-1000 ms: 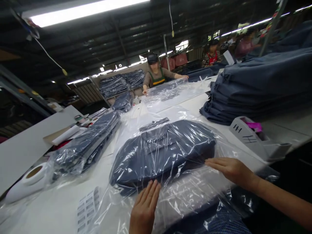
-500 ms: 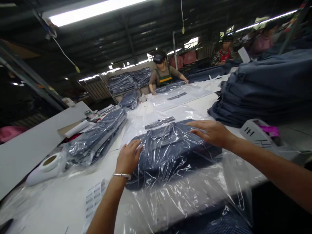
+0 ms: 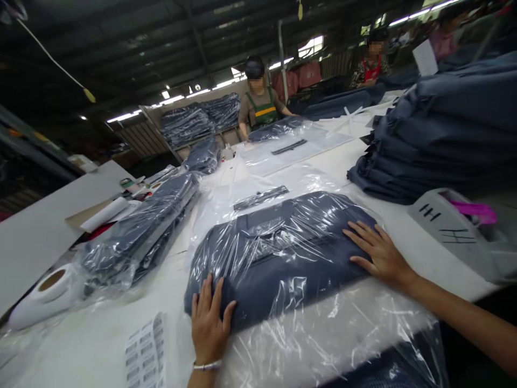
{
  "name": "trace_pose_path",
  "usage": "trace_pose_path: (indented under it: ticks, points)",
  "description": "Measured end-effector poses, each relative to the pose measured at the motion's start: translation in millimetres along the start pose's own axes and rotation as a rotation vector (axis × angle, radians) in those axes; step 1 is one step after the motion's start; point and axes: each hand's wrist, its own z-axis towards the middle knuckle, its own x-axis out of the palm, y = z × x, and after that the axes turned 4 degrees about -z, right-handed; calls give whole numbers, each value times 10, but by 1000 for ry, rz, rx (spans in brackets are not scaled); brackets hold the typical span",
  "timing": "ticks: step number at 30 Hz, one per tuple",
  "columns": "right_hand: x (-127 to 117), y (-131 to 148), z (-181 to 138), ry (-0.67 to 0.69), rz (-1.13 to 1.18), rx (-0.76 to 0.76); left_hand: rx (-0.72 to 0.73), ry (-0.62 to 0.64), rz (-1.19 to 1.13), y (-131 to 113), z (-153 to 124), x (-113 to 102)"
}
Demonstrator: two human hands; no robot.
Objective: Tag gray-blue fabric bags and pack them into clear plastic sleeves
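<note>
A folded dark blue garment in a clear plastic bag lies on the white table in front of me. My left hand rests flat and open on the bag's near left corner, a bracelet on the wrist. My right hand lies flat and open on the bag's right end. The loose open end of the bag spreads toward me over the table edge.
A row of bagged garments lies to the left, with a white tape roll and a sheet of stickers nearby. A tall stack of unbagged blue garments and a grey bin stand right. Two people work at the far end.
Both hands slid from the top of the bagged garment back toward me and outward, pressing it flat; the plastic now lies smoother over the cloth.
</note>
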Motion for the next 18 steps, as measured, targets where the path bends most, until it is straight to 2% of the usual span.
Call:
trace_pose_path:
  ticks: [4,10,13,16,18]
  points:
    - [58,-108,17,18,52,-20,25,5,-27,57,-51,45]
    - [41,-226,-151,37,74,-23,-241,-58,7,37,-115,69]
    - [30,-295,-291,48,78,7,-215,-26,-47,88,-161,68]
    - [-87,-394,-337,157,121,-21,-176,-13,-56,114,-165,42]
    - [-273,-426,-299,253,148,-41,-179,-9,-43,97,-150,22]
